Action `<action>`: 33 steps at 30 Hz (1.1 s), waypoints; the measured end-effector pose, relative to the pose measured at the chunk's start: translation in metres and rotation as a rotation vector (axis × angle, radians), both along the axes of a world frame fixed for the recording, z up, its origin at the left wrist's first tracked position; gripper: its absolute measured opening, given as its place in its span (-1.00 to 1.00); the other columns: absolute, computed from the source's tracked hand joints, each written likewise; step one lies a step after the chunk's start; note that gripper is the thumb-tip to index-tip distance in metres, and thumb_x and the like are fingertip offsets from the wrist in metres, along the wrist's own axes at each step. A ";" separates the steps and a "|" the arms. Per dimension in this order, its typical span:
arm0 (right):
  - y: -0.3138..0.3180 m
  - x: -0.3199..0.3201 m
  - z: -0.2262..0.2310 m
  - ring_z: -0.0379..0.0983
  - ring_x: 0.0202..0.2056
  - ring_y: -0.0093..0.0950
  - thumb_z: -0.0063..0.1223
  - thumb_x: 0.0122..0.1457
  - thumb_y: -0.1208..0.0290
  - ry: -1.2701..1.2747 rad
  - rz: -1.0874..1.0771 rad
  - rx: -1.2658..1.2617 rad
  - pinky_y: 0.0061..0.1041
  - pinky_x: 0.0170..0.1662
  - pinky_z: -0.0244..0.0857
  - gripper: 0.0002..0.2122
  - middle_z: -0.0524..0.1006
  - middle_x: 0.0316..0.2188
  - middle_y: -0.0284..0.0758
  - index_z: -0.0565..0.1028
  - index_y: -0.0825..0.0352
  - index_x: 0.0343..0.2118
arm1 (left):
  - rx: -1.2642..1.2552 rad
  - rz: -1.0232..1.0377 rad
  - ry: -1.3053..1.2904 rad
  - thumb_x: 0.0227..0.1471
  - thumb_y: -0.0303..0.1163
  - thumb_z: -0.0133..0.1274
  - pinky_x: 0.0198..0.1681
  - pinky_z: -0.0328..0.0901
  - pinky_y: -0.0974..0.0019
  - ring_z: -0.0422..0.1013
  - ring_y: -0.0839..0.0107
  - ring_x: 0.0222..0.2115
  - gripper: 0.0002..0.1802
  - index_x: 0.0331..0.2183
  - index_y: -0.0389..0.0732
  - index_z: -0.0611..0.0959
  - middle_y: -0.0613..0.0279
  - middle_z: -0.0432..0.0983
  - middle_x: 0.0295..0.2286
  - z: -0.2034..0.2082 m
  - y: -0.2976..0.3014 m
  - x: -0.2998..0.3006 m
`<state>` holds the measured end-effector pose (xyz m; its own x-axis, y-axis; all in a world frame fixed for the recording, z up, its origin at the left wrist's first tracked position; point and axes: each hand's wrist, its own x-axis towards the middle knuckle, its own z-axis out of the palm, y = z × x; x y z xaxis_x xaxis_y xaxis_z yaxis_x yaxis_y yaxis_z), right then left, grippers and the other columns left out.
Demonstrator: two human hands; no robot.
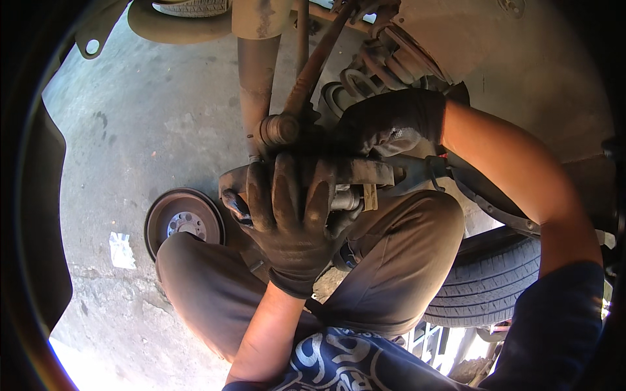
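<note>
My left hand (287, 218), in a dark, worn work glove, lies over a rust-brown brake assembly (375, 173) in front of me. Its fingers hook over the upper edge and the thumb sits lower, beside a silver cylindrical stub (345, 199). My right hand (398, 127), gloved too, reaches in behind the assembly with bent fingers; what they hold, if anything, is hidden in shadow. Close above the left fingertips is the round rusty end joint (278, 130) of a slanting suspension rod (319, 58).
A thick upright tube (257, 78) stands beyond the joint. On the concrete floor at left are a brake drum or disc (152, 228) and a crumpled white wrapper (122, 251). My knees flank the assembly. A tire (482, 287) lies at right, below my right arm.
</note>
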<state>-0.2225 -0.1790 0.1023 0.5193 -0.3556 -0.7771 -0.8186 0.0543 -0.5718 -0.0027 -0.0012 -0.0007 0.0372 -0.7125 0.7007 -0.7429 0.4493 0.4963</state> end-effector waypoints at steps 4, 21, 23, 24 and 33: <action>-0.001 0.000 -0.003 0.53 -0.14 -0.50 -0.01 0.41 0.34 -0.012 0.032 -0.005 -0.41 -0.07 0.41 -0.71 0.65 -0.14 -0.30 0.59 0.39 0.04 | 0.015 -0.001 -0.017 0.08 0.43 0.12 0.24 0.16 -0.47 0.28 -0.38 0.17 -0.04 0.29 0.00 0.43 -0.26 0.33 0.19 0.000 0.000 0.001; 0.007 0.009 0.005 0.41 -0.46 -0.71 0.09 0.38 0.30 0.087 -0.087 0.080 -0.61 -0.42 0.30 -0.76 0.52 -0.47 -0.56 0.60 0.24 0.02 | 0.028 0.019 -0.074 0.07 0.40 0.15 0.20 0.23 -0.41 0.30 -0.31 0.16 -0.04 0.30 -0.01 0.42 -0.21 0.33 0.20 0.002 0.003 0.003; 0.005 0.011 0.004 0.39 -0.46 -0.71 0.10 0.37 0.30 0.041 -0.144 0.178 -0.61 -0.40 0.29 -0.78 0.52 -0.48 -0.58 0.60 0.26 -0.02 | 0.027 0.022 -0.074 0.07 0.40 0.16 0.20 0.24 -0.40 0.30 -0.30 0.16 -0.03 0.30 -0.01 0.42 -0.20 0.33 0.19 0.003 0.003 0.004; 0.004 0.012 0.002 0.39 -0.44 -0.70 0.09 0.38 0.30 0.040 -0.156 0.187 -0.61 -0.37 0.28 -0.79 0.52 -0.46 -0.58 0.61 0.28 -0.06 | 0.030 0.021 -0.069 0.07 0.40 0.16 0.20 0.24 -0.40 0.30 -0.30 0.16 -0.03 0.30 -0.01 0.42 -0.20 0.33 0.19 0.004 0.003 0.004; 0.007 0.016 0.003 0.41 -0.30 -0.56 0.00 0.40 0.32 -0.058 0.206 -0.077 -0.44 -0.18 0.35 -0.78 0.53 -0.36 -0.42 0.58 0.37 -0.24 | 0.000 0.028 -0.035 0.06 0.40 0.19 0.19 0.25 -0.40 0.30 -0.31 0.17 -0.03 0.30 0.01 0.40 -0.16 0.33 0.19 0.000 0.003 0.001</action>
